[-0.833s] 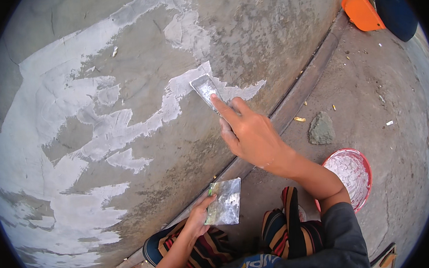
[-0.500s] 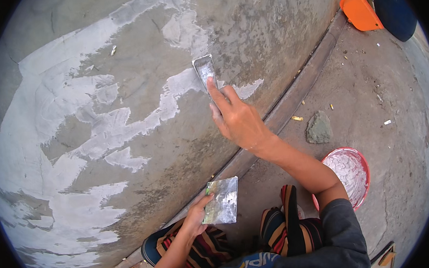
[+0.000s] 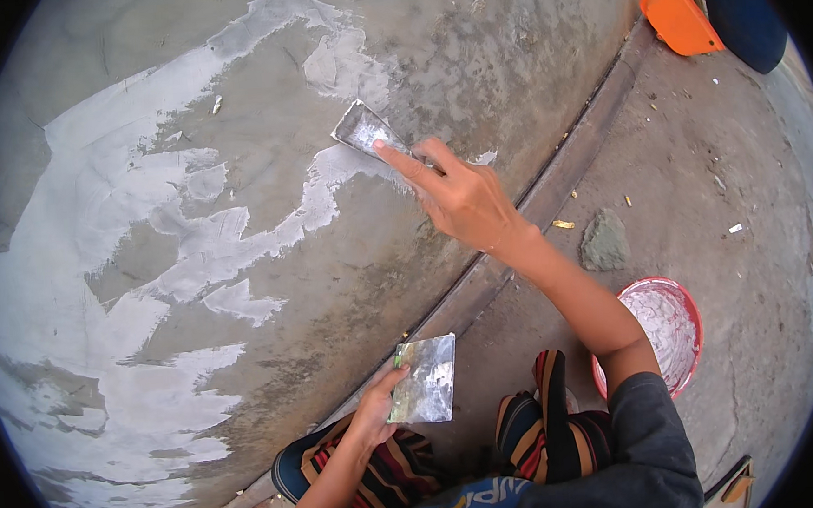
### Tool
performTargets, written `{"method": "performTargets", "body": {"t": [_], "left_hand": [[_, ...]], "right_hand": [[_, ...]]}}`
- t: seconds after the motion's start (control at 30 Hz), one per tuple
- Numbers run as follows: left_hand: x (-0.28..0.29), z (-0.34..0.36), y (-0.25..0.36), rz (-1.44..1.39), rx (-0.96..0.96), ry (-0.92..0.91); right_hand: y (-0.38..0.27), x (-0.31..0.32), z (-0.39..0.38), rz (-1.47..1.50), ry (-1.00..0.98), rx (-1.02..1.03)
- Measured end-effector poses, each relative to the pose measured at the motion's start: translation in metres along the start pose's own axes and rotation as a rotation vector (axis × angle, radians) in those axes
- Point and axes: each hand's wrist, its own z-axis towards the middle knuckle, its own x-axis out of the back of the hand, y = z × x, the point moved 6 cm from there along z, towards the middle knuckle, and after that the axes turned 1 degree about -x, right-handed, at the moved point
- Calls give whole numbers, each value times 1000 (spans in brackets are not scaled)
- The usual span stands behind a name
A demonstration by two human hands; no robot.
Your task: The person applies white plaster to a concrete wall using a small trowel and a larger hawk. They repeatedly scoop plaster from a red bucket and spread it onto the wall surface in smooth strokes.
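My right hand (image 3: 473,194) grips a putty knife (image 3: 366,131), its index finger stretched along the blade. The blade lies against the grey wall (image 3: 333,268), at the upper end of a pale smear of filler (image 3: 306,209). Low in the middle, my left hand (image 3: 377,407) is closed on a square metal plate (image 3: 424,380) smudged with white filler. Thumb on top, it holds the plate in front of my knees. The putty knife's handle is mostly hidden under my right hand.
A red-rimmed bucket (image 3: 669,331) of whitish filler stands to my right, partly behind my arm. Beyond it lies a grey stone (image 3: 604,242) by the ledge (image 3: 560,175) along the wall's foot. At the upper right are an orange dustpan (image 3: 681,18) and a dark blue barrel (image 3: 744,14).
The putty knife has swung leftward and tilted, wiping over the right end of the filler smear, which now shows less there. The left hand and plate have barely shifted.
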Motion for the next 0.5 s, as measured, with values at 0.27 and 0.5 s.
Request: {"method": "performTargets", "body": {"t": [0.27,0.5], "left_hand": [[1,2,0,-24,8,-37],[2,1,-6,-16,13,-28]], "right_hand": [[67,-9,-35,-110,-72,-69],[25,15,-18,-89,69,123]]}}
